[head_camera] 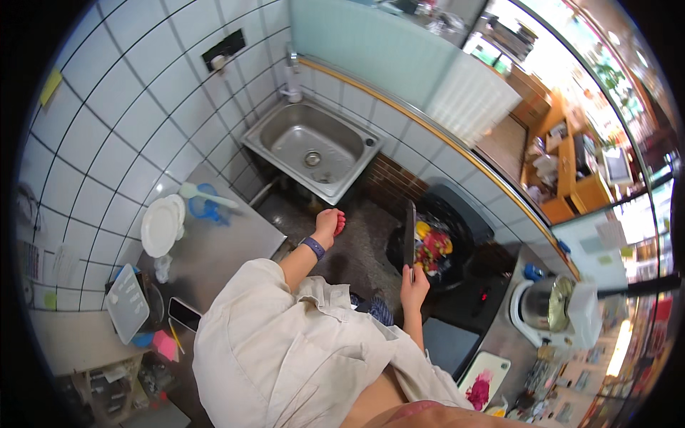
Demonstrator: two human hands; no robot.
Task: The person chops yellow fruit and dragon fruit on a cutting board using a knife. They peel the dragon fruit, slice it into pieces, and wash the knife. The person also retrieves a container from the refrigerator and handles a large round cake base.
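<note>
My left hand (328, 227), fingers curled and stained red, is in front of the steel sink (251, 134); nothing shows in it, though its palm is hidden. My right hand (415, 289) grips what looks like a broad kitchen knife (410, 230), seen nearly edge-on and pointing away from me. Just right of the blade is a dark bin lined with a black bag (464, 224), which holds red and yellow fruit peels (434, 247). On the right counter, a white cutting board (495, 368) bears chopped magenta fruit (478, 391).
On the left steel counter (235, 235) are white plates (159, 227), a blue plastic item (206, 206), a phone (184, 314) and pink paper (165, 345). A stand mixer with a steel bowl (546, 305) stands at right. A glass partition (374, 53) rises behind the sink.
</note>
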